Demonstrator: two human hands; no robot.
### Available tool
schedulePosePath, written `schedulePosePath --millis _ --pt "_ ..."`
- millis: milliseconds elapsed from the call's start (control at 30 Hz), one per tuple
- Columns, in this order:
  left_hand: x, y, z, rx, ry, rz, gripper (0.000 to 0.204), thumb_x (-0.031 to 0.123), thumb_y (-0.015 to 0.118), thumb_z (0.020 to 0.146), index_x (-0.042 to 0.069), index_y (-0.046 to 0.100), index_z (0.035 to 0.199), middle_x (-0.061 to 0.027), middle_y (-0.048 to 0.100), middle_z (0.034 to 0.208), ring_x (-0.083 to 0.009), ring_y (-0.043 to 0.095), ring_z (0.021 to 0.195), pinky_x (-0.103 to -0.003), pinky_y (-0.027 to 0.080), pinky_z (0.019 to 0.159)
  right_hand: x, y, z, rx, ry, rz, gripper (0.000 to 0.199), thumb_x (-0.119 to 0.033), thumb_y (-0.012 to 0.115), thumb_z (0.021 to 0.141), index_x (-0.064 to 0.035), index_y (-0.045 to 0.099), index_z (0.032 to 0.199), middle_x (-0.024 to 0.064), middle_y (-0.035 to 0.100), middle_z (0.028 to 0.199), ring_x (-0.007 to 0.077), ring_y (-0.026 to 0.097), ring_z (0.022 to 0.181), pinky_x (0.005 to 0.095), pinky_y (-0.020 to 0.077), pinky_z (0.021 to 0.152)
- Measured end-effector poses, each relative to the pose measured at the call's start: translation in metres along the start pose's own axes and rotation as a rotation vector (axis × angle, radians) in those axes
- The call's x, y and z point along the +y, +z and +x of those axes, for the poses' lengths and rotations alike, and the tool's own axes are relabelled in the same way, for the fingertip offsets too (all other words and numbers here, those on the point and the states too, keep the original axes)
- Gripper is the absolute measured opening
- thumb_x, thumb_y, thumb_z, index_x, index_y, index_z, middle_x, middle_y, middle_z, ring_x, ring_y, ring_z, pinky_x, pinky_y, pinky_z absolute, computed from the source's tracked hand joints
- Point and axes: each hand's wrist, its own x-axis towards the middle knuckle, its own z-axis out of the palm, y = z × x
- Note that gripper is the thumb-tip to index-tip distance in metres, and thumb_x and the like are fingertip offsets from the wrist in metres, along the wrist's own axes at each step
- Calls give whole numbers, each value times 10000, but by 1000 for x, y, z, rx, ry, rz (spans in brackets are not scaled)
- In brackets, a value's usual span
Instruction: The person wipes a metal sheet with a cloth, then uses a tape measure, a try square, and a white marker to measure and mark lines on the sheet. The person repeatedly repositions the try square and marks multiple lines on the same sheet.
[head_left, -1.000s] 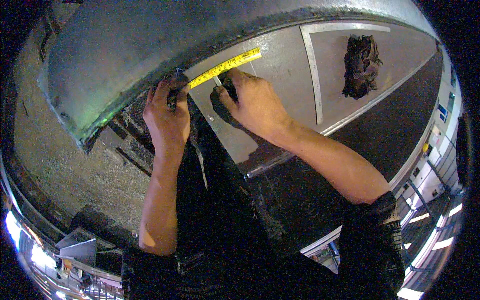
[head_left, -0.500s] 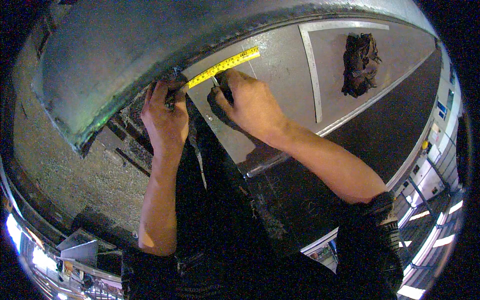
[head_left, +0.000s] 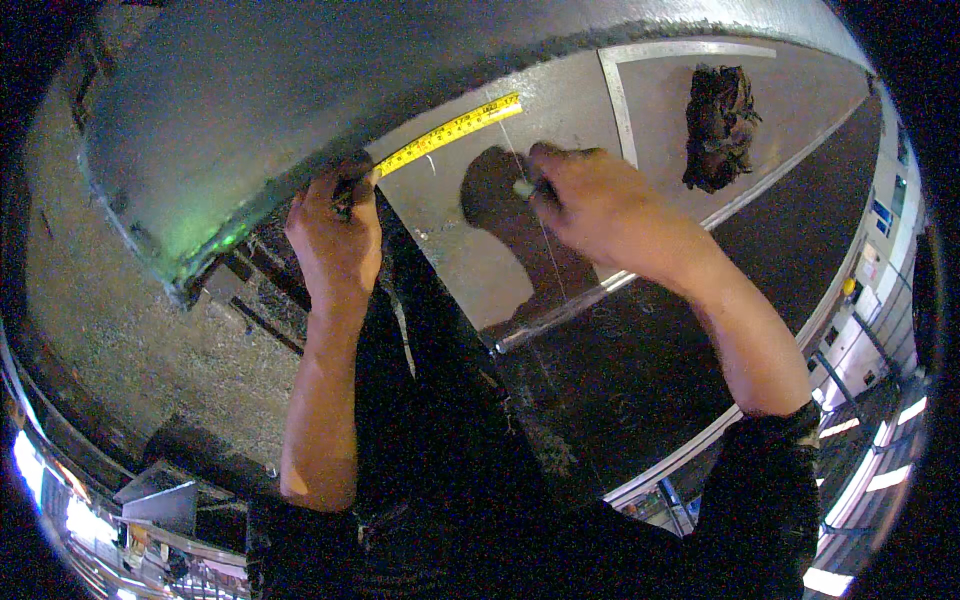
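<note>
The left hand [head_left: 335, 240] clenches the dark case end of a yellow tape measure [head_left: 450, 130], pinning it against the edge of the galvanized steel sheet [head_left: 260, 110] so the blade lies flat. The right hand [head_left: 600, 205] pinches a small pale marker [head_left: 523, 187] just below the blade's far end, tip on the grey metal panel [head_left: 560, 100]. Beyond those fingers lies a crumpled dark rag [head_left: 718, 125].
</note>
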Motion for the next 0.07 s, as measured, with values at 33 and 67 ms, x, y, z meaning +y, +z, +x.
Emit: schedulePosePath --millis 33,67 --pt "3 -1 1 -33 -43 6 195 230 687 829 92 693 966 -147 681 975 -341 643 911 -409 503 804 10 3 3 62 37 38 423 -292 648 810 -29 566 1131 225 653 913 384 631 913 466 504 813" --pt "9 -4 2 -65 -87 15 202 227 683 834 99 699 989 -149 684 1008 -326 649 964 -398 501 830 22 6 10 124 71 79 477 -307 660 800 -36 553 1177 220 657 915 379 631 923 460 498 842"
